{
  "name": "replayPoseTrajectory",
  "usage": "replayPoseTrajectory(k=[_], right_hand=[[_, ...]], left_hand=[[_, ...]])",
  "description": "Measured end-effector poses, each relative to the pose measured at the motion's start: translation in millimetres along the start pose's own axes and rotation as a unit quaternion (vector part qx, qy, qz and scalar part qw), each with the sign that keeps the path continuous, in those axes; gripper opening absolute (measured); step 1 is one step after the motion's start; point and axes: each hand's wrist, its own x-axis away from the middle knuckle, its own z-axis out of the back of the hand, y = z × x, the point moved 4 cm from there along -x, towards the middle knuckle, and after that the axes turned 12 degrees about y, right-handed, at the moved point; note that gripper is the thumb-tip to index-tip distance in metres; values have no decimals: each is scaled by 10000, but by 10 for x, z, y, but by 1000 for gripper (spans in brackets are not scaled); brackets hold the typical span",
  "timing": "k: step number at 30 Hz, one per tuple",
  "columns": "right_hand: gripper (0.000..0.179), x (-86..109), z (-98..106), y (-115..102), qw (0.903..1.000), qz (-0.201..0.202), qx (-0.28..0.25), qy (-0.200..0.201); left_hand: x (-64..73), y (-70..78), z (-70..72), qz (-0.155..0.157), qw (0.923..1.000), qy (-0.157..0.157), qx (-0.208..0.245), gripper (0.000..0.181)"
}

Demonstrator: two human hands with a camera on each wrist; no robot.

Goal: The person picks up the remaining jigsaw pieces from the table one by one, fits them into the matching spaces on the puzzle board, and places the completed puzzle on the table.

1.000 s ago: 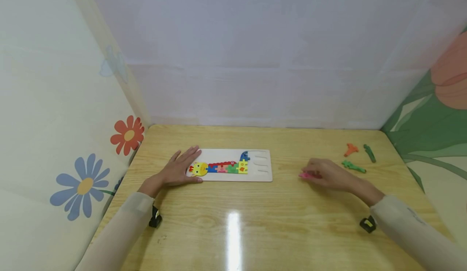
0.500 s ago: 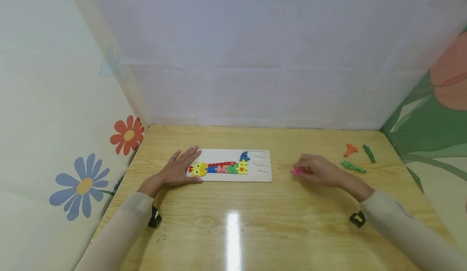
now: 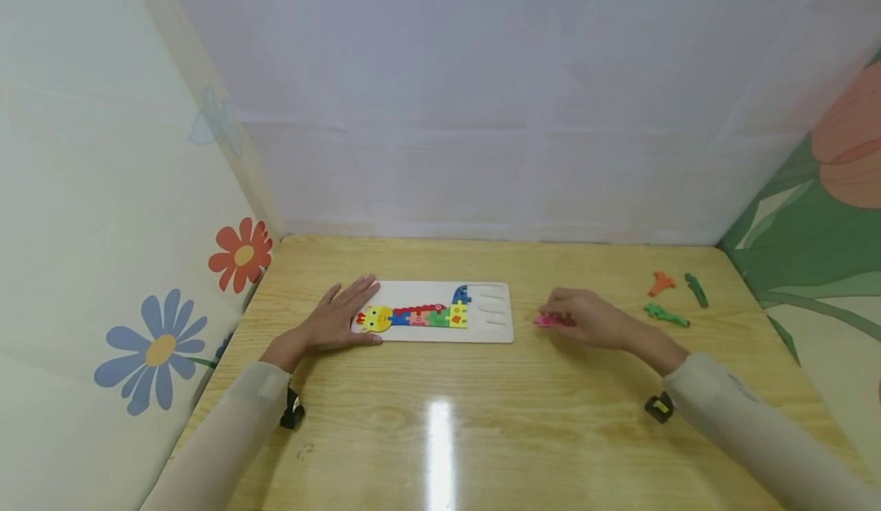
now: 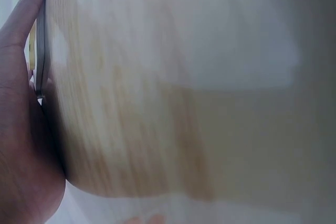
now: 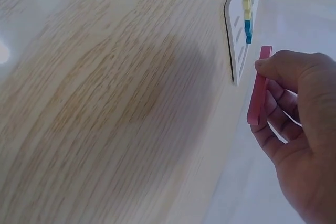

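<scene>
A white puzzle board [image 3: 420,291] lies on the table, with a giraffe's yellow head [image 3: 375,319] and several coloured pieces fitted in a row. Bare leg-shaped outlines show at its right end. My left hand [image 3: 337,318] rests flat over the board's left end, fingers spread. Just right of the board, my right hand [image 3: 585,318] pinches a pink puzzle piece [image 3: 551,320] between thumb and fingers. In the right wrist view that piece [image 5: 258,90] is seen edge-on, held above the table and apart from the board [image 5: 236,35].
Loose pieces lie at the table's far right: an orange one [image 3: 661,283], a dark green one [image 3: 697,289] and a lighter green one [image 3: 666,314]. A white cloth wall [image 3: 523,151] stands behind the table [image 3: 385,419].
My right hand has moved left with the pink piece, closer to the board. The left hand and the board have stayed in place.
</scene>
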Motion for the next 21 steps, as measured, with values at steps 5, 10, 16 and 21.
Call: replayPoseTrajectory(k=[5, 10, 16, 21], right_hand=[[28, -41, -20, -29, 9997, 186, -28, 130], [27, -80, -52, -56, 9996, 242, -63, 148], [27, -130, -90, -101, 9999, 103, -128, 15], [29, -159, -116, -127, 9998, 180, -104, 28]], left_hand=[[4, 2, 2, -7, 10000, 20, 14, 113], [6, 0, 1, -42, 10000, 45, -4, 113], [3, -15, -12, -43, 10000, 53, 0, 114], [-3, -31, -16, -82, 9999, 92, -5, 113]])
